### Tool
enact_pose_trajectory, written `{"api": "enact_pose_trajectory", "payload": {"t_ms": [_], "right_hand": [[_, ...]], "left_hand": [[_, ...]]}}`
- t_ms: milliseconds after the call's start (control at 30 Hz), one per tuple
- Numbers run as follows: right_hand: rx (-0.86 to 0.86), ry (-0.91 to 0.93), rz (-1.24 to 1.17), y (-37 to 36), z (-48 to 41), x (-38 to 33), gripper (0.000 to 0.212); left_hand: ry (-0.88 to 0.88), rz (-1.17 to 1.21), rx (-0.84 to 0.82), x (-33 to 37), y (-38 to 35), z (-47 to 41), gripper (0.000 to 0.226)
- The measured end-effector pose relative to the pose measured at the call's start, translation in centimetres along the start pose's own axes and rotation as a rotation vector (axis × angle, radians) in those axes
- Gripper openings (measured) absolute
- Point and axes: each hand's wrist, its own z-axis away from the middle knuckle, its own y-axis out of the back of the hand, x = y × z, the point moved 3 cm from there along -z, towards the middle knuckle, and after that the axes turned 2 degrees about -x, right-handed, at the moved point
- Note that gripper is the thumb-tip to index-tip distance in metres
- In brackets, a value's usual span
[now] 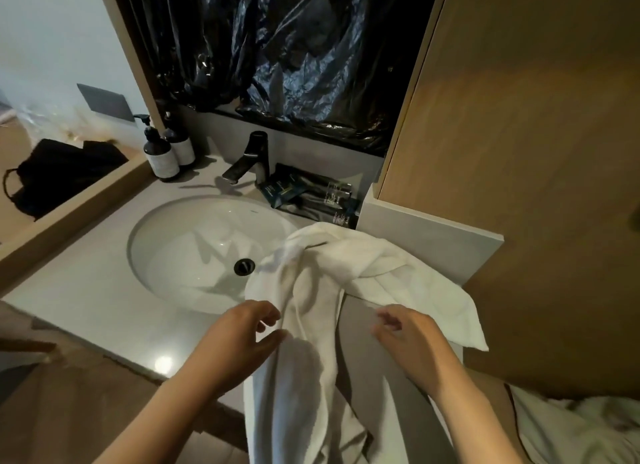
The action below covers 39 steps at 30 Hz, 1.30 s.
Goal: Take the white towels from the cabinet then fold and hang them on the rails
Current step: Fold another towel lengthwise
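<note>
— Where is the crumpled white terry towel [311, 290]?
— Right of the white oval sink [194, 252], draped over the pale grey counter [86, 290] and hanging off its front edge.
— And the grip?
— Left hand [239, 339] loosely spread, just beside the towel's sink-side edge. Right hand [405, 339] relaxed, holding nothing, between the towel's two folds.

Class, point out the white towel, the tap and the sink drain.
white towel [311, 290], head view, on the bunched middle.
tap [258, 152], head view, on its upright body.
sink drain [244, 267], head view, on the plug's centre.
</note>
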Motion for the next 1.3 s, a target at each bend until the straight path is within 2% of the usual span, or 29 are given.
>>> {"api": "enact_pose_trajectory", "payload": {"t_ms": [133, 333, 533, 600, 733, 867, 967, 1200, 1300], "right_hand": [[0.063, 0.041, 0.08, 1.5, -2.1, -1.2, 0.03], [0.201, 0.088, 0.098, 1.7, -5.8, -4.0, 0.04], [0.157, -0.045, 0.097, -0.9, -9.7, -4.9, 0.067], [0.151, -0.112, 0.069, -1.4, -10.6, -4.8, 0.069], [0.251, -0.232, 0.012, -2.3, -10.9, -4.3, 0.05], [0.342, -0.297, 0.012, -2.9, -8.4, -4.4, 0.029], [0.381, -0.308, -0.034, -3.1, -5.2, -4.6, 0.016], [0.443, -0.365, -0.227, -3.5, 3.0, -2.7, 0.015], [0.473, -0.383, -0.25, -3.4, 4.0, -1.8, 0.014]], "left_hand": [[-0.043, 0.031, -0.007, 0.3, 0.2, -3.8, 0.017], [-0.147, -0.002, -0.05, -0.2, 1.0, -8.9, 0.019], [-0.224, -0.005, -0.138, -2.2, 1.5, -12.4, 0.017], [-0.246, 0.025, -0.177, -2.8, 1.6, -12.9, 0.022], [-0.292, 0.085, -0.233, -3.9, 1.2, -13.3, 0.029], [-0.182, 0.185, -0.313, -4.2, 1.0, -13.4, 0.037], [-0.216, 0.181, -0.34, -3.9, 0.7, -13.0, 0.042], [-0.173, 0.09, -0.33, -2.8, 0.9, -12.9, 0.061], [-0.236, -0.028, -0.304, -2.2, 0.7, -12.7, 0.073]]}}
